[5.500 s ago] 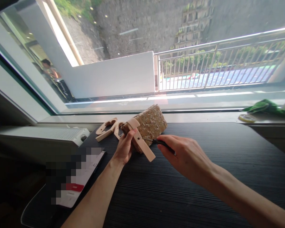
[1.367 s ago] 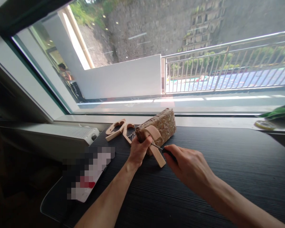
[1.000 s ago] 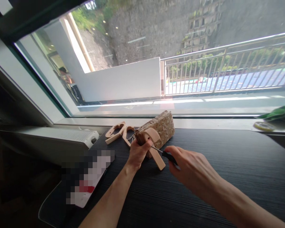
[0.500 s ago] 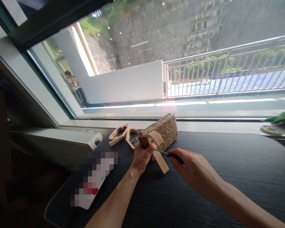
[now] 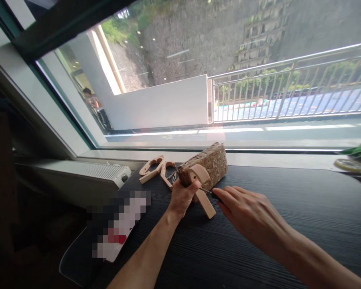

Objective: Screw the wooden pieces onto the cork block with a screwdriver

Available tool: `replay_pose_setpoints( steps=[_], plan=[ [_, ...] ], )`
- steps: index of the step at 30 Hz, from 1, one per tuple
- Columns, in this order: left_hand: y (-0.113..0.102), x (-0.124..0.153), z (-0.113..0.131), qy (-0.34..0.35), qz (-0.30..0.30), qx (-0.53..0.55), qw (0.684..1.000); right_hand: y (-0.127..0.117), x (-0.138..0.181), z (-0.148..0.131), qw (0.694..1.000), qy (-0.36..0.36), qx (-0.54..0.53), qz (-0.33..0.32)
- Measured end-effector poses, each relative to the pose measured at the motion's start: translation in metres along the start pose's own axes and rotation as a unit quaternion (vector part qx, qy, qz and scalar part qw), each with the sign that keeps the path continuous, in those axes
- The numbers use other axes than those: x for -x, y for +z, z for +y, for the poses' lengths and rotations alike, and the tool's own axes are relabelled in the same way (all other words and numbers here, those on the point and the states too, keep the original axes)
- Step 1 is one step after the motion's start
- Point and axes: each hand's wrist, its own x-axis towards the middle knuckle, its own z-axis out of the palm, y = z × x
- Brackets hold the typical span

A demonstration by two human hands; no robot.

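Note:
My left hand [image 5: 181, 197] is closed around a curved, pale wooden piece [image 5: 206, 205], pressing it to the near end of a rough, bark-like brown block [image 5: 217, 163]. The piece has a hooked top with a dark hole and a straight leg slanting down to the right. From the right, my right hand [image 5: 247, 206] grips the black handle of a screwdriver [image 5: 207, 190]. Its thin metal shaft points left at the wooden piece by my left thumb; the tip is hidden there. Several small screws [image 5: 172, 177] lie just behind my left hand.
Two more pale wooden pieces, one looped [image 5: 153, 165] and one hooked [image 5: 165, 176], lie at the back left of the dark table [image 5: 289, 192]. A blurred pinkish flat object [image 5: 117, 245] is at the left edge. Beyond are a radiator [image 5: 87, 170] and a window sill [image 5: 258, 159].
The fingers of my right hand have shifted around the screwdriver handle, covering more of it, and the hand has turned. My left hand still holds the wooden piece. The view has moved slightly.

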Motion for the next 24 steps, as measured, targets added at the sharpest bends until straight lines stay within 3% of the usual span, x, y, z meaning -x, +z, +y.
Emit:
replay_pose_setpoints(
  steps=[2, 5, 8, 13, 17, 20, 24],
  plan=[
    [0.001, 0.0, 0.0, 0.003, 0.009, 0.003, 1.0, 0.002, -0.002, -0.003, 0.996, 0.066, -0.067, -0.007],
    [0.002, 0.001, -0.001, 0.007, 0.016, 0.009, 1.0, 0.003, -0.005, -0.007, 0.96, 0.205, -0.187, -0.032],
    [0.001, 0.001, -0.002, 0.013, 0.015, 0.001, 1.0, 0.0, -0.008, -0.009, 0.942, 0.26, -0.203, -0.066],
    [-0.002, 0.0, -0.002, 0.01, 0.004, -0.003, 1.0, -0.01, -0.005, -0.009, 0.969, 0.215, -0.085, -0.089],
    [-0.003, -0.001, -0.001, 0.008, 0.003, 0.003, 1.0, -0.01, -0.002, -0.006, 0.995, 0.089, -0.002, -0.046],
    [-0.003, -0.001, 0.0, 0.005, 0.007, 0.01, 1.0, -0.005, -0.001, -0.006, 0.998, 0.016, 0.05, -0.029],
    [-0.003, -0.001, -0.001, 0.01, 0.003, 0.001, 1.0, -0.002, -0.002, -0.009, 0.998, 0.046, 0.009, -0.031]
  ],
)
